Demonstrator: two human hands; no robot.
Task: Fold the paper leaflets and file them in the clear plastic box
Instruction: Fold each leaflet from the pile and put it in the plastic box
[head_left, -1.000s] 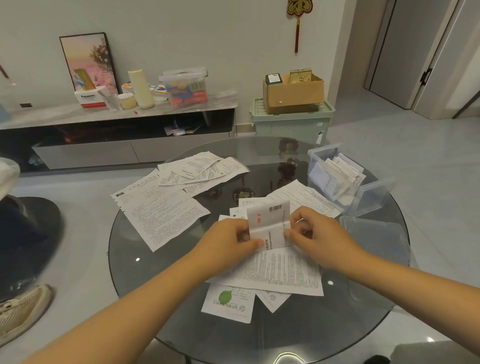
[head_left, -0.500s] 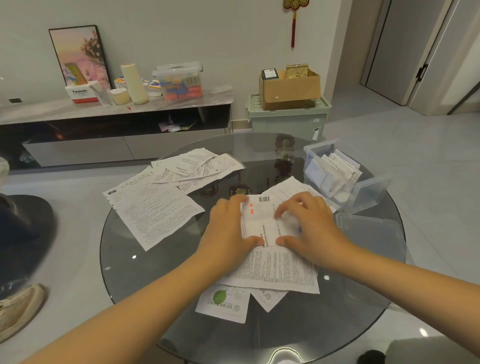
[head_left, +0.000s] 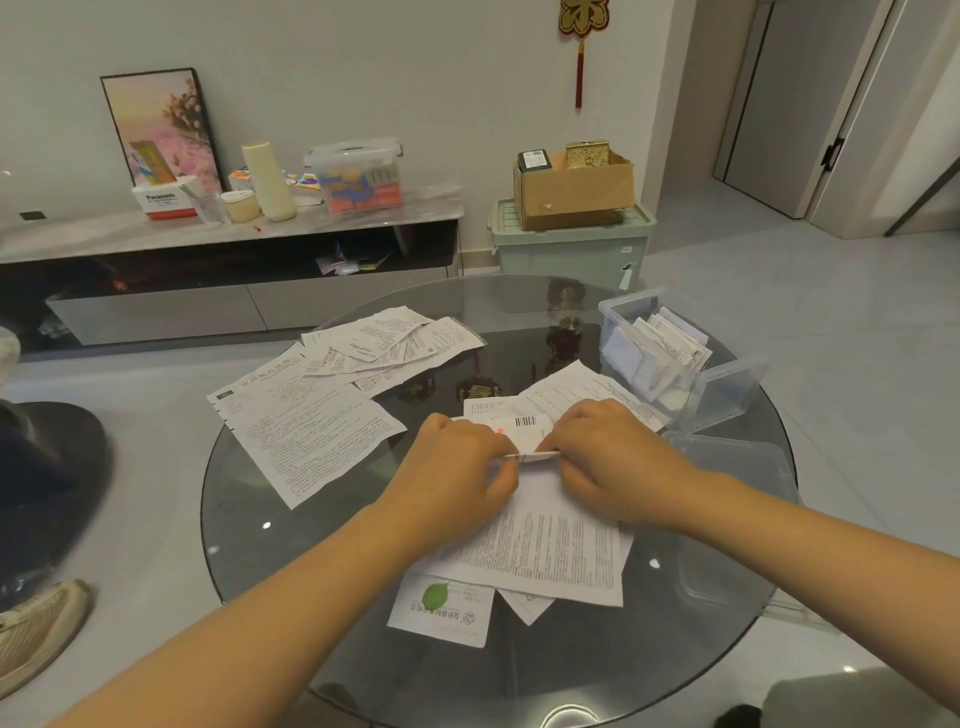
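Both hands, left hand (head_left: 457, 467) and right hand (head_left: 613, 457), pinch our half-folded leaflet (head_left: 530, 441) between them | clear box (head_left: 727, 384) beyond right hand part-filled | loose leaflets (head_left: 311, 436) left of left hand unfolded

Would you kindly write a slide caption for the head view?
Left hand and right hand pinch a white printed leaflet mid-fold on the round glass table, near the clear plastic box.

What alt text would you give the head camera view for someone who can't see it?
Two bare hands, left hand and right hand, pinch a folded leaflet over a round glass table strewn with unfolded leaflets. A clear plastic box holding folded papers sits at the far right, its lid beside it.
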